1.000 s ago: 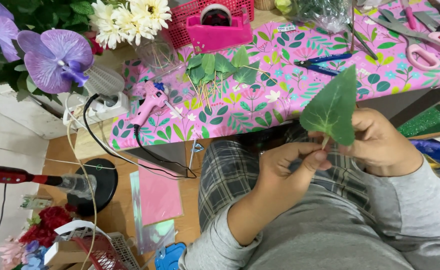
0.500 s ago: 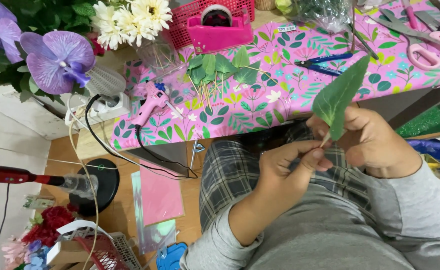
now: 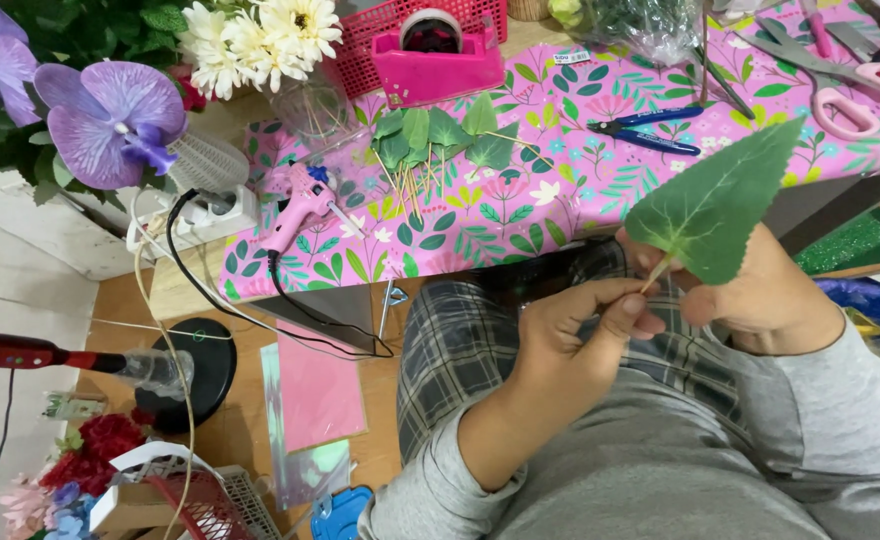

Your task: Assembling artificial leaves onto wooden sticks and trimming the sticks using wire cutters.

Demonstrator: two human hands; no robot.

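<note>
Over my lap I hold a large green artificial leaf (image 3: 718,205) on a thin wooden stick. My right hand (image 3: 760,295) pinches the base of the leaf, which stands up over the table edge. My left hand (image 3: 585,335) grips the lower end of the stick between thumb and fingers. Both hands touch at the stick, just in front of the low table's pink floral cloth (image 3: 520,215).
On the cloth lie several finished green leaves on sticks (image 3: 435,140), a pink glue gun (image 3: 300,200), blue pliers (image 3: 645,130), pink scissors (image 3: 840,90) and a pink tape dispenser (image 3: 430,60). Artificial flowers (image 3: 110,110) stand at left, and a fan stand (image 3: 190,370) is on the floor.
The leaf has turned in my hands, from face-on to edge-on and back to a broad face, and now leans up to the right. Both hands have stayed over my lap.
</note>
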